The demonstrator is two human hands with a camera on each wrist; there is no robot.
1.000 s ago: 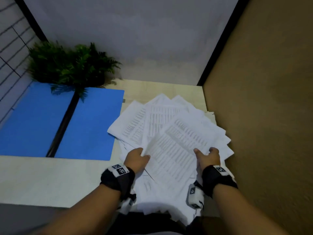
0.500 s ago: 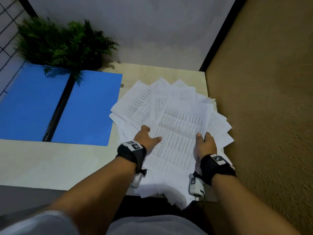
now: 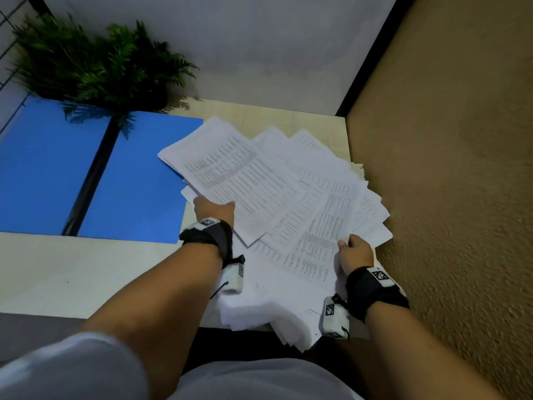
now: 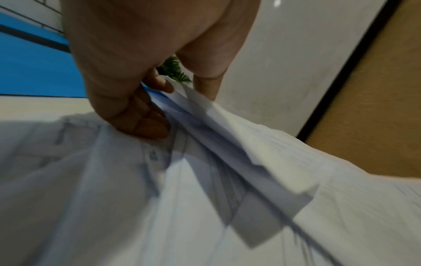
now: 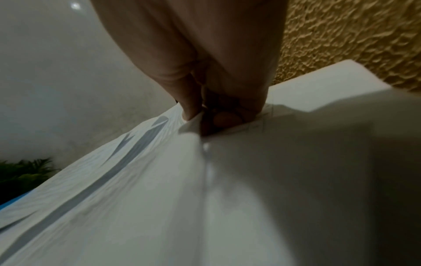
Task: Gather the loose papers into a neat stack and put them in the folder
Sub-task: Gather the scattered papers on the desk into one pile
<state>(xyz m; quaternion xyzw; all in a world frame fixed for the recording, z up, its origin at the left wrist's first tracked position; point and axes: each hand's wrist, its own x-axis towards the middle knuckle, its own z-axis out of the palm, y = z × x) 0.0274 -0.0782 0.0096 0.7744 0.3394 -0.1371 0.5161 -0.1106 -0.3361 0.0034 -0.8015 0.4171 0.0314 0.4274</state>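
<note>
— Where are the papers (image 3: 277, 203) right now?
— Fanned out in a loose white spread on the desk (image 3: 72, 272), most of it between the two hands, with the near sheets hanging over the desk's front edge

— And who has hold of them?
— The left hand (image 3: 212, 210) pinches a bundle at its left edge, thumb on top and fingers (image 4: 145, 122) curled under. The right hand (image 3: 356, 252) grips the lower right corner of the spread, thumb pressed on the top sheet, fingers tucked beneath

— The folder?
— The blue folder (image 3: 144, 180) lies open and flat just left of the left hand; the lifted bundle's far corner overlaps its right-hand leaf

— Anything else around?
— A green fern (image 3: 95, 64) stands beyond the folder, and a rough tan wall (image 3: 450, 168) runs close along the right of the right hand
</note>
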